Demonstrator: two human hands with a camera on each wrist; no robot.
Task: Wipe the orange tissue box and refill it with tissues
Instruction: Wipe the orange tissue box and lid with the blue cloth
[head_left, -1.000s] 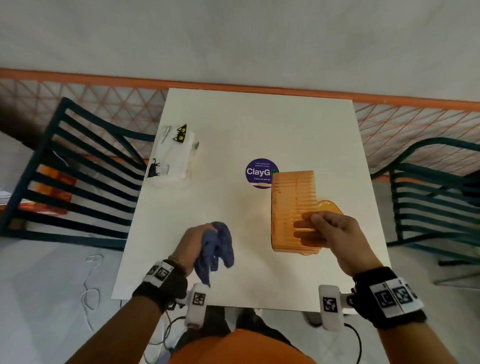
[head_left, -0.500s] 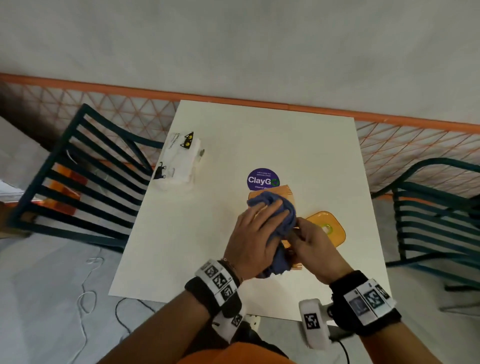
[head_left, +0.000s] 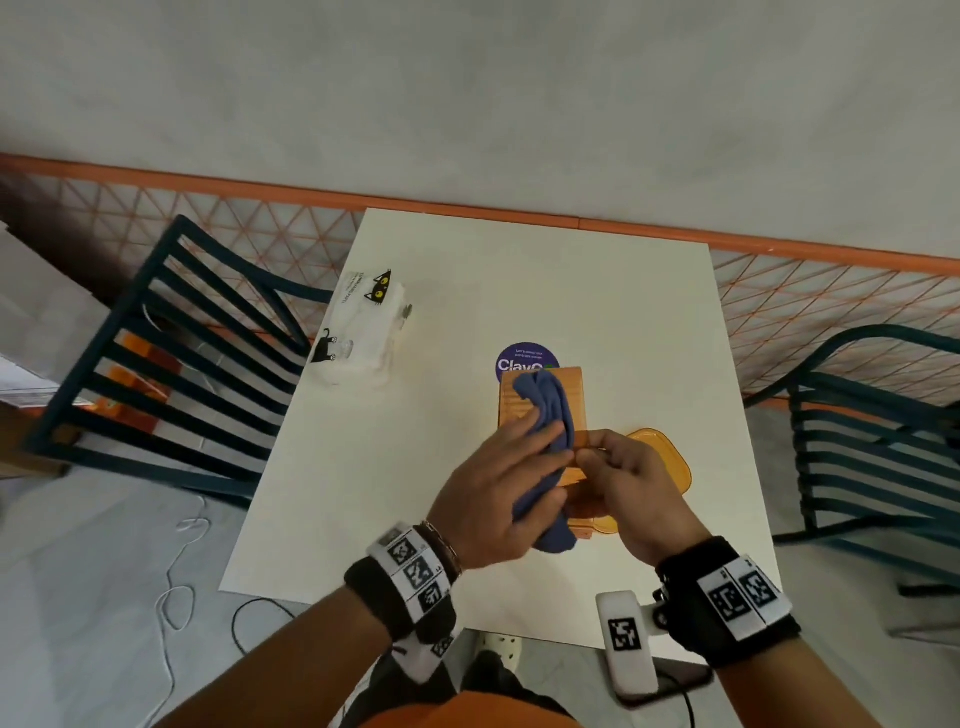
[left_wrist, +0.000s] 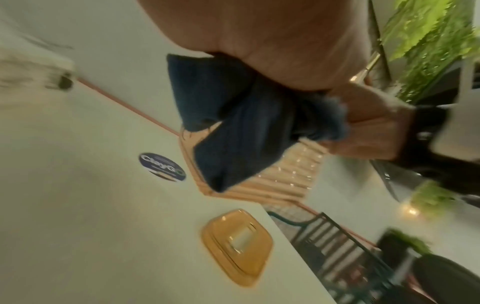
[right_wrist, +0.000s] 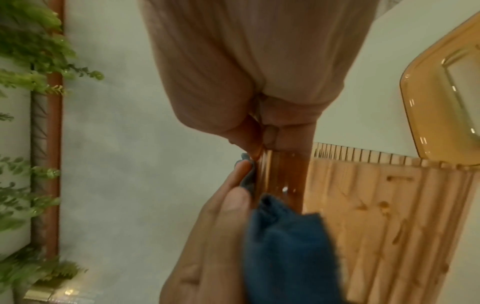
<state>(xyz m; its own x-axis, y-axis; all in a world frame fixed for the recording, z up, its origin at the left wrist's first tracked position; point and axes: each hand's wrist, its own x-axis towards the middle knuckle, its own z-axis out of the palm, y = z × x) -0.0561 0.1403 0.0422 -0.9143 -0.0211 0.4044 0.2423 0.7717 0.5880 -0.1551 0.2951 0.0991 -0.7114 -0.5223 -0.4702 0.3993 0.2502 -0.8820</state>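
The ribbed orange tissue box (head_left: 570, 391) lies on its side on the white table (head_left: 597, 291). My right hand (head_left: 623, 478) pinches its near rim, thumb and fingers either side of the wall (right_wrist: 275, 170). My left hand (head_left: 498, 483) holds a bunched blue cloth (head_left: 545, 410) and presses it on the box's upper face (left_wrist: 285, 181). The cloth (left_wrist: 233, 133) covers the box's left half. The box's orange lid (head_left: 670, 457) lies flat on the table right of the box, also in the left wrist view as the lid (left_wrist: 239, 246). A white tissue pack (head_left: 363, 327) sits at the table's left edge.
A purple round sticker (head_left: 524, 358) is on the table just behind the box. Dark green slatted chairs stand left (head_left: 171, 364) and right (head_left: 872, 441) of the table. An orange lattice railing (head_left: 831, 291) runs behind. Cables lie on the floor (head_left: 176, 587).
My left hand carried the blue cloth from the table's front left onto the box and has pushed it toward the far end. My right hand kept its hold on the box.
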